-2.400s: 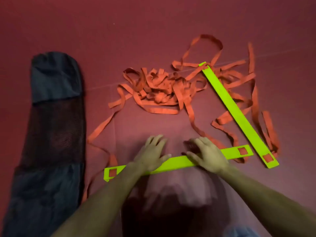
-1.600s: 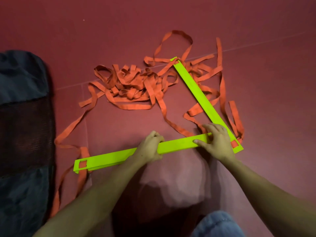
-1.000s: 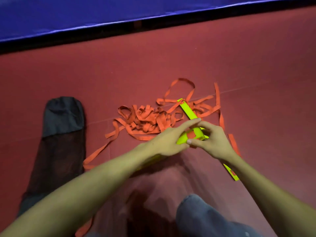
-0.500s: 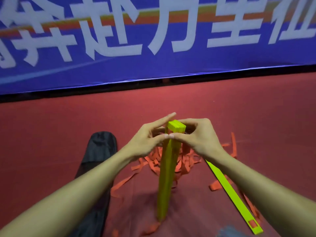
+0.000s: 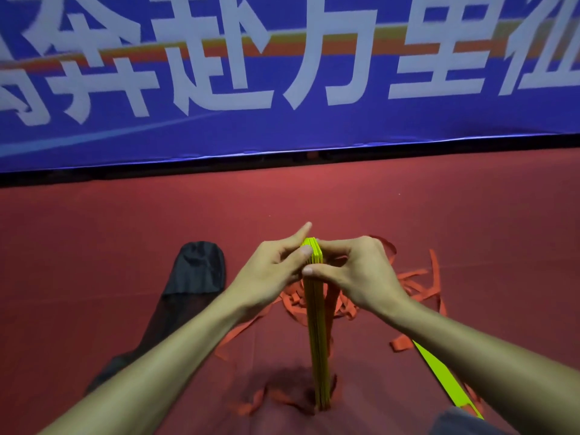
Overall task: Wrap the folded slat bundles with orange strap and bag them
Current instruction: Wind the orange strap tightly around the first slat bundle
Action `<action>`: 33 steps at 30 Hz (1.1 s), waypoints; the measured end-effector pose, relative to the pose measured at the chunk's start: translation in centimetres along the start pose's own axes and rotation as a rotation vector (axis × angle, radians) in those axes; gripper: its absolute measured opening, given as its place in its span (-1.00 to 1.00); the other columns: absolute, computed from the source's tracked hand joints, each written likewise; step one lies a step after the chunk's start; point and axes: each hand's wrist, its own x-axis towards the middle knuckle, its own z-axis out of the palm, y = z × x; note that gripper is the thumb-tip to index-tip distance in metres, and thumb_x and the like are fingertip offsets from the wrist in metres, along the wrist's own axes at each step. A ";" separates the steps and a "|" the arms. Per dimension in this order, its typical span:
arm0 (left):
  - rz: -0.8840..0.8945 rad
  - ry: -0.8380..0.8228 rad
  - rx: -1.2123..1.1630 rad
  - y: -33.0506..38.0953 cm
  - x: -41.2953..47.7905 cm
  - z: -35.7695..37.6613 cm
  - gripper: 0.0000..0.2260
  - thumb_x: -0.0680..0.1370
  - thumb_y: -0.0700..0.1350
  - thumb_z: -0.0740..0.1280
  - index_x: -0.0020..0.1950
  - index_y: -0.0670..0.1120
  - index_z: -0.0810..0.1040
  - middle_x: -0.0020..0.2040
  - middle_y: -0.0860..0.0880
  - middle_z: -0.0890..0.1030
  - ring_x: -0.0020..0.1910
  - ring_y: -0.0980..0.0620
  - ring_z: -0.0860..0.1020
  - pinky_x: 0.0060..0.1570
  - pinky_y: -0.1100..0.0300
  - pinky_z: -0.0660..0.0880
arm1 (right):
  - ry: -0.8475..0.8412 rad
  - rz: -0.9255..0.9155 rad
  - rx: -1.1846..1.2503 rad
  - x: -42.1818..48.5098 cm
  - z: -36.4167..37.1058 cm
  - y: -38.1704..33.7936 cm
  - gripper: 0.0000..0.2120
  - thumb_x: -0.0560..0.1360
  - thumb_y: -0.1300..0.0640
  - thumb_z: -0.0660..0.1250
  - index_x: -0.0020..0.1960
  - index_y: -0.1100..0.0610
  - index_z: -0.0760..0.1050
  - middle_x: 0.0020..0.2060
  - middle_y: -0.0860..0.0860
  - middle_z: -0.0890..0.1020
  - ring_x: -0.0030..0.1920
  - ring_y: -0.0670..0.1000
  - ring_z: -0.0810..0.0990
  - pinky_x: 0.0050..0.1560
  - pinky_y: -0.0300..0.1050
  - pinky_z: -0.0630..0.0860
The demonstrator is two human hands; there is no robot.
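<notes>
One black mesh bag lies flat on the red floor at the left. The left hand pinches the top of the upright yellow slat bundle, which stands on end on the floor. The right hand curls round the same top from the other side. Orange strap lies tangled behind, with a loose slat at the right. Along the floor's far edge a blue banner reads "奔赴万里", its last character cut off.

Slat bundle stands upright on red floor. Left hand and right hand pinch its top end. Orange strap lies tangled behind; black bag lies left.
</notes>
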 end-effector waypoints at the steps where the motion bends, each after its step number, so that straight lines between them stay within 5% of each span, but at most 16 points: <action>1: -0.003 0.024 -0.002 0.2 -0.3 0.0 -0.70 0.60 -0.02 0.36 0.32 0.21 0.50 0.21 0.08 0.65 0.01 0.06 0.56 0.20 0.00 0.52 | -0.007 -0.002 -0.004 -0.1 0.1 -0.2 -0.74 0.37 0.01 0.55 0.04 -0.10 0.65 -0.18 0.11 0.71 -0.03 -0.13 0.66 -0.12 0.04 0.56; 5: 0.013 0.132 -0.006 0.2 -1.6 0.1 -0.74 0.61 -0.21 0.32 0.23 0.07 0.60 0.16 0.02 0.69 0.04 0.08 0.65 0.11 0.01 0.62 | -0.032 -0.002 -0.015 -1.0 1.4 -0.2 -0.78 0.41 0.02 0.53 0.04 0.01 0.68 -0.32 0.08 0.69 -0.30 -0.24 0.38 -0.23 -0.14 0.51; 9: 0.051 0.243 -0.026 -0.1 -2.4 0.4 -0.74 0.57 -0.24 0.37 0.21 0.02 0.61 0.21 -0.01 0.64 0.01 0.13 0.68 -0.01 0.04 0.66 | 0.005 0.008 0.015 -1.4 1.5 -0.3 -0.63 0.34 0.07 0.58 0.13 0.04 0.67 -0.34 0.02 0.68 -0.34 -0.27 0.42 -0.23 -0.27 0.47; 12: 0.022 0.248 -0.001 -0.2 -2.4 0.8 -0.68 0.49 -0.20 0.47 0.22 0.02 0.62 0.13 0.06 0.69 0.04 0.04 0.66 0.10 -0.07 0.63 | -0.002 -0.023 0.015 -1.6 1.6 -0.2 -0.76 0.37 0.13 0.55 0.03 0.05 0.69 -0.34 0.03 0.66 -0.34 -0.24 0.42 -0.25 -0.28 0.45; 16: 0.065 0.326 0.124 -0.1 -1.9 1.4 -0.61 0.42 -0.21 0.56 0.24 -0.09 0.65 0.19 0.06 0.64 0.10 0.11 0.66 0.10 0.08 0.62 | 0.007 -0.039 -0.022 -1.6 1.8 -0.5 -0.88 0.40 0.19 0.50 -0.06 0.11 0.69 -0.38 0.03 0.62 -0.37 -0.20 0.40 -0.29 -0.30 0.40; 20: 0.075 0.341 0.106 0.0 -1.6 1.1 -0.71 0.49 -0.23 0.49 0.18 -0.01 0.65 0.05 0.11 0.51 -0.13 0.16 0.61 -0.19 0.34 0.54 | -0.071 0.032 -0.027 -1.4 1.6 -0.7 -0.57 0.33 0.17 0.59 0.18 0.12 0.63 -0.31 -0.17 0.60 -0.36 -0.28 0.53 -0.18 -0.47 0.45; 22: 0.057 0.321 0.068 0.2 -1.5 0.7 -0.75 0.50 -0.25 0.47 0.12 0.03 0.66 -0.02 0.11 0.49 -0.21 0.18 0.58 -0.28 0.39 0.45 | -0.077 0.074 -0.035 -1.3 1.5 -0.6 -0.40 0.32 0.18 0.60 0.32 0.12 0.54 -0.27 -0.11 0.60 -0.40 -0.28 0.51 -0.20 -0.48 0.45; 28: 0.115 0.337 0.216 -0.1 -1.4 -0.2 -0.73 0.51 -0.18 0.50 0.07 0.18 0.67 0.06 0.09 0.67 0.04 0.13 0.66 0.09 0.13 0.57 | -0.040 0.069 0.016 -1.0 1.4 -0.6 -0.48 0.34 0.19 0.58 0.28 0.13 0.57 -0.33 0.05 0.64 -0.43 -0.17 0.44 -0.34 -0.43 0.39; 33: 0.134 0.276 0.267 0.0 -1.7 -0.6 -0.70 0.52 -0.21 0.47 0.12 0.18 0.63 0.15 0.08 0.67 0.00 0.24 0.64 0.10 0.22 0.57 | -0.012 0.011 -0.019 -1.1 1.7 -0.6 -0.48 0.33 0.19 0.59 0.26 0.12 0.58 -0.30 0.06 0.66 -0.35 -0.17 0.48 -0.28 -0.46 0.40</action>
